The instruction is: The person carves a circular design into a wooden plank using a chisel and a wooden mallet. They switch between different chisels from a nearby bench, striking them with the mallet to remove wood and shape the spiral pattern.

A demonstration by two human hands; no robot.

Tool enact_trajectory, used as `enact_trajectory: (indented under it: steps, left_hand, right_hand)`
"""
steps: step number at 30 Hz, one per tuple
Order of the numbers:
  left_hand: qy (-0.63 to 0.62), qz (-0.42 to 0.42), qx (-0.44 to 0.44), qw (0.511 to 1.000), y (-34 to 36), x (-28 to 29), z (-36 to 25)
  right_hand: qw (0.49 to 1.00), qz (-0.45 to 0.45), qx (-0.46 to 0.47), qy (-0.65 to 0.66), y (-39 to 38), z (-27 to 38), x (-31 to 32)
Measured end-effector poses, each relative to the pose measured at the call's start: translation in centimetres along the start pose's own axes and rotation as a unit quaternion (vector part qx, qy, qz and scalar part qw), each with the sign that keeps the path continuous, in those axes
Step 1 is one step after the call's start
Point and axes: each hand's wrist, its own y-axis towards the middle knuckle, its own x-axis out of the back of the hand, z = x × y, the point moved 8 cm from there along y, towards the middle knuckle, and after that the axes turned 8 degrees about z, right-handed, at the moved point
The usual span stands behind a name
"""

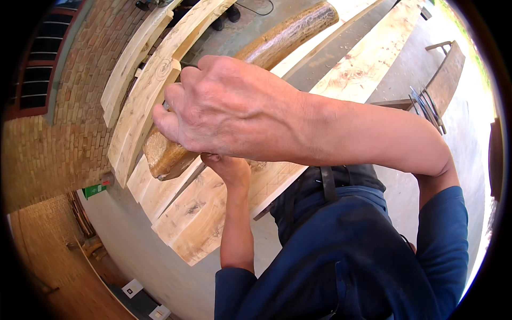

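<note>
A rounded, peeled wooden log with a glossy brown surface runs from far right to near left, lying among pale planks. My right hand is over its near end, knuckles up and fingers curled closed. A small grey bit shows between these fingers, but what they grip is hidden. Below it, my left hand is beside the log's end; its thumb shows bent, and the other fingers are hidden behind my right hand and the log. Under both hands lies a wide pale plank with dark knots.
More thick pale beams stand on the left, near a brick wall with a barred window. A green box sits on the floor. At right is a low wooden bench with long thin rods. Another person's dark shoes show far off.
</note>
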Motion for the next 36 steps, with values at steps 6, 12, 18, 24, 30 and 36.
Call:
enact_trajectory:
  steps: [6,12,18,24,30,36]
  left_hand:
    - [-0.541,0.229,0.073,0.806,0.3,-1.4,3.2]
    - [-0.545,0.056,0.189,0.815,-1.9,-0.4,5.6]
    - [-0.509,0.032,0.243,0.825,-2.5,0.2,5.5]
    - [-0.286,0.11,0.182,0.934,-3.4,0.2,4.1]
    - [-0.485,0.098,0.16,0.854,-2.6,-0.5,3.3]
    - [-0.478,0.149,0.156,0.851,-0.2,-1.7,1.6]
  right_hand:
    - [1.0,0.01,-0.018,-0.021,-0.7,0.1,-0.8]
    - [0.981,-0.113,-0.061,0.148,0.5,-1.6,2.9]
    - [0.996,-0.064,0.023,0.049,-0.1,1.6,0.8]
    - [0.974,-0.114,-0.092,0.176,2.1,-0.5,5.0]
    - [0.998,0.017,-0.033,-0.05,0.1,2.1,-1.1]
    - [0.981,-0.061,-0.129,0.132,-1.6,-2.1,2.1]
